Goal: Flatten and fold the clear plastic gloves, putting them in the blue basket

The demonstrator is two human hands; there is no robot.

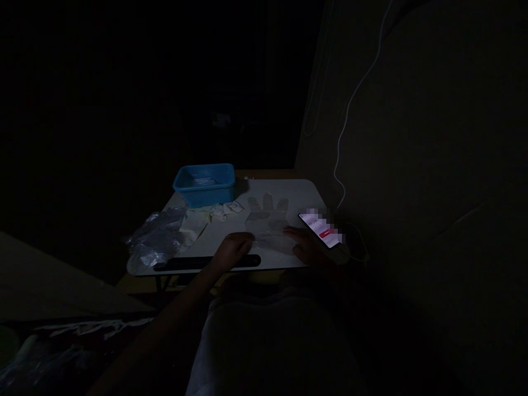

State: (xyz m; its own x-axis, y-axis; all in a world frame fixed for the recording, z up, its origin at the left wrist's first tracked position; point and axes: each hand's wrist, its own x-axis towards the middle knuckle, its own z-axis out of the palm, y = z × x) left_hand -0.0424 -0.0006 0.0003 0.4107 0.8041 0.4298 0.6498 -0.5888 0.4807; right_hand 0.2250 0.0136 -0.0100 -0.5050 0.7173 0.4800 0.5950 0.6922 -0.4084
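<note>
Darkness fills the room; a white desk (295,190) stands in the middle of it. Nearest is the person's pale-clothed lap (280,341) at 6 o'clock, then a black strip (181,263) along the desk's near edge. Above it, the left hand (235,248) has its fingers curled together at the glove's 8 o'clock; whether they pinch the film, I cannot tell. At its 4 o'clock, the right hand (303,245) holds its fingers out, thumb apart, tips at the glove's edge. Between them the clear glove (264,223) lies flat, long axis from 6 to 12, fingers pointing away. It lies at 1 o'clock from the left hand and 10 from the right; both are close, the right tips slightly nearer its palm.

Just right of that hand lies a lit phone (324,228). Toward 9 is crumpled plastic (159,236); farther, at 11, crumpled paper (226,210) and a blue basin (209,196). Farthest, at 1, hangs a white cable (348,104).
</note>
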